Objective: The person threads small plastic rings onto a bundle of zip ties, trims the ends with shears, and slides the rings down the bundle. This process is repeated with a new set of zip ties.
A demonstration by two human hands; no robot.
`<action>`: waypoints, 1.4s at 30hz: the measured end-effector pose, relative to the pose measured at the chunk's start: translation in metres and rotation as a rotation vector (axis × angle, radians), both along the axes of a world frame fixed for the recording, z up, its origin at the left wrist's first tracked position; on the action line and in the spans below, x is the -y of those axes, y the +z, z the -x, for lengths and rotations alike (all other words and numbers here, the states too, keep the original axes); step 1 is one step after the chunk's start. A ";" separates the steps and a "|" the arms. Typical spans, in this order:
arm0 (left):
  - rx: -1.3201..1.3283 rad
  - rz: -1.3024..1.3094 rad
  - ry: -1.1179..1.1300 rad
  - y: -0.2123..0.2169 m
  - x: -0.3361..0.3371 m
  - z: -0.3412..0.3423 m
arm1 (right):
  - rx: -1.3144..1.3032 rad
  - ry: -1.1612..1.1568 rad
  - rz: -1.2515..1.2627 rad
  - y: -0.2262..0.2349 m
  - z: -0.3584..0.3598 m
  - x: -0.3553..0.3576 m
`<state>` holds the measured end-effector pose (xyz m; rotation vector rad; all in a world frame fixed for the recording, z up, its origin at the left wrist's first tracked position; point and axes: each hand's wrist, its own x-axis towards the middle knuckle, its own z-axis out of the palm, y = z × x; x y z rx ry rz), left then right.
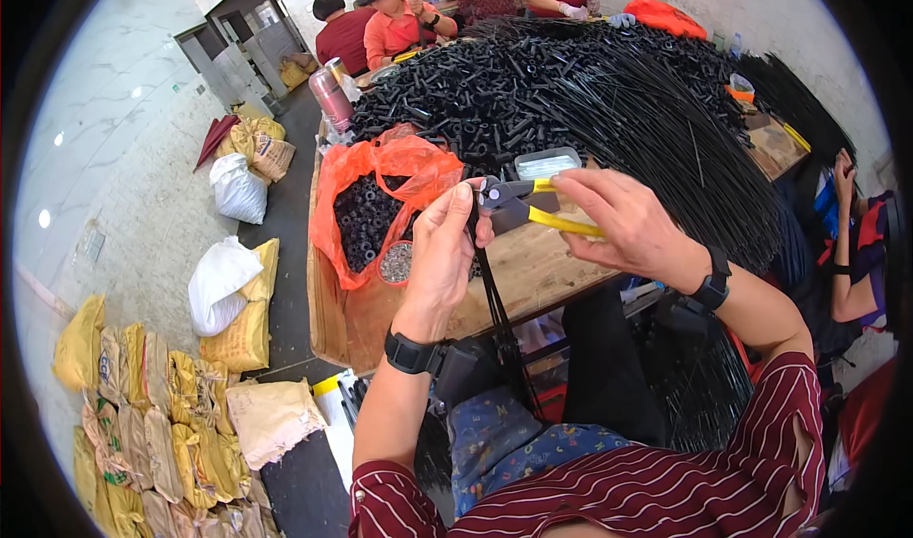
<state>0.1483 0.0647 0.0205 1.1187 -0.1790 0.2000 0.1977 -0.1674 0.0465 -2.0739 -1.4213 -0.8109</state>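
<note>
My left hand [439, 238] is raised over the table's near edge, thumb and fingers pinched around the upper end of several thin black rods [496, 310], which hang down toward my lap. My right hand [630, 222] grips a pair of pliers [563, 220] by its yellow handles, which stand apart. The pliers' dark jaws meet the rod ends at my left fingertips; the exact spot between them is too small to make out. Just behind my left hand, an orange-red plastic bag [335, 181] holds black ring-shaped parts [359, 222]. A small round tub [395, 263] contains tiny metallic pieces.
A big heap of short black tubular parts [456, 91] covers the wooden table [376, 321], with long black rods [685, 157] on its right. Behind the pliers lies a clear box [547, 163]. Pink flask [331, 98] at left; sacks [157, 424] on the floor; people around the table.
</note>
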 end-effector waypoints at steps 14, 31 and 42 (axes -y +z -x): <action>0.035 -0.225 0.035 -0.001 0.005 0.006 | -1.552 0.299 0.307 0.027 -0.003 0.003; 0.036 -0.216 -0.088 0.004 0.009 0.007 | -1.585 0.343 0.376 0.043 -0.010 0.013; 0.051 -0.190 -0.118 0.003 0.013 0.005 | -1.558 0.307 0.374 0.044 -0.017 0.017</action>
